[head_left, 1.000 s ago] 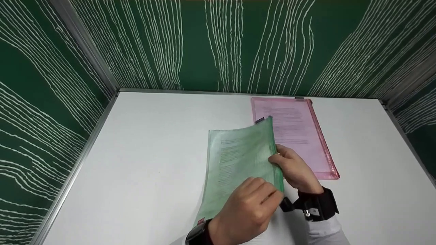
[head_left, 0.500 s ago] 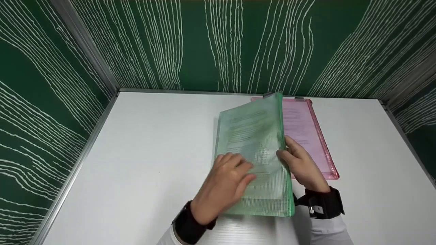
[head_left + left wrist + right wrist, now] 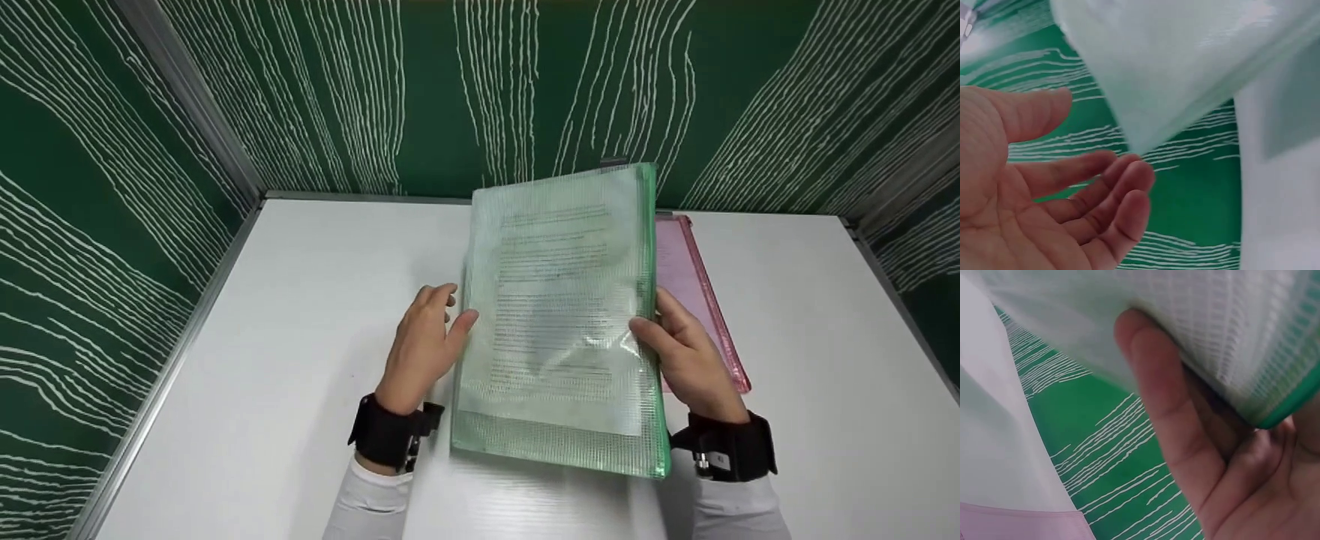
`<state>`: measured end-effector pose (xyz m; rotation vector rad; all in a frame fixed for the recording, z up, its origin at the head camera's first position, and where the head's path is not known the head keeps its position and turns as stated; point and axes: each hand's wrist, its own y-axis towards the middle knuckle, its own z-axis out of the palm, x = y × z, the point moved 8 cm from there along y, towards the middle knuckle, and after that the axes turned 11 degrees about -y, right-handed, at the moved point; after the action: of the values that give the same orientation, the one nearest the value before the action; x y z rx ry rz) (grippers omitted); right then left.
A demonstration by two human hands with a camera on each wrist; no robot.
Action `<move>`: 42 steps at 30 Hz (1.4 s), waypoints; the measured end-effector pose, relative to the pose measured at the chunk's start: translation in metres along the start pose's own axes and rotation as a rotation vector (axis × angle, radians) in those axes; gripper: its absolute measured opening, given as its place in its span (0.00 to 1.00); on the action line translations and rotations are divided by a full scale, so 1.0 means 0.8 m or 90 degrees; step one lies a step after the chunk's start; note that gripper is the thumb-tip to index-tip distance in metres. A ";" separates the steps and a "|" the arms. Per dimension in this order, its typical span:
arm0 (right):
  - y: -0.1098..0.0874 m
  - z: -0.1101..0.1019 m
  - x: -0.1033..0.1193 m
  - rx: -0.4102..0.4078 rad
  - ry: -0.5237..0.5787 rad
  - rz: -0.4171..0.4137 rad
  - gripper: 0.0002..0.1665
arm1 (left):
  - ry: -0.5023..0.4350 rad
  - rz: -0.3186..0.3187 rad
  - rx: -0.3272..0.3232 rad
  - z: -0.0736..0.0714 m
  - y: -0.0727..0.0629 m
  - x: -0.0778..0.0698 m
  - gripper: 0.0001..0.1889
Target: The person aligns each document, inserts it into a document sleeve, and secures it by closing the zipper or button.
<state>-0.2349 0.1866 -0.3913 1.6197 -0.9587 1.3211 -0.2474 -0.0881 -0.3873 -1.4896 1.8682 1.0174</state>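
A translucent green mesh zipper pouch (image 3: 555,300) with a printed sheet inside is held up, tilted, above the table. My right hand (image 3: 690,360) pinches its green right edge, thumb on the front and fingers behind; the right wrist view shows those fingers (image 3: 1162,388) against the pouch's back. Beside the pouch's left edge is my left hand (image 3: 424,345), its fingers loosely bent and thumb apart. In the left wrist view a gap shows between that thumb and the fingers (image 3: 1129,219), with a pouch corner near the fingertips; whether they touch is unclear.
A pink zipper pouch (image 3: 697,285) lies on the white table (image 3: 337,300) behind the green one, partly covered by it. Green walls with wavy white lines (image 3: 495,90) rise at the back and sides. A metal edge (image 3: 180,352) runs down the table's left.
The green pouch has been raised and turned to face me more fully, still in my right hand. My left hand has moved from its right lower edge across to its left side, fingers loosened.
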 end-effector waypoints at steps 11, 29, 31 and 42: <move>0.000 -0.006 0.016 0.000 0.065 -0.089 0.30 | -0.211 -0.066 0.140 0.020 0.008 0.025 0.15; 0.007 -0.014 -0.007 -0.038 0.029 -0.031 0.30 | -0.372 -0.035 0.064 -0.011 0.004 -0.012 0.11; 0.008 -0.012 -0.010 -0.031 0.013 -0.023 0.30 | -0.354 -0.024 0.043 -0.019 0.002 -0.022 0.10; 0.009 -0.002 -0.040 -0.016 -0.140 0.123 0.27 | -0.312 0.026 -0.075 -0.041 0.002 -0.025 0.08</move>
<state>-0.2470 0.1876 -0.4216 1.7127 -1.2873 1.2682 -0.2422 -0.1038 -0.3525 -1.1319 1.5126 1.3867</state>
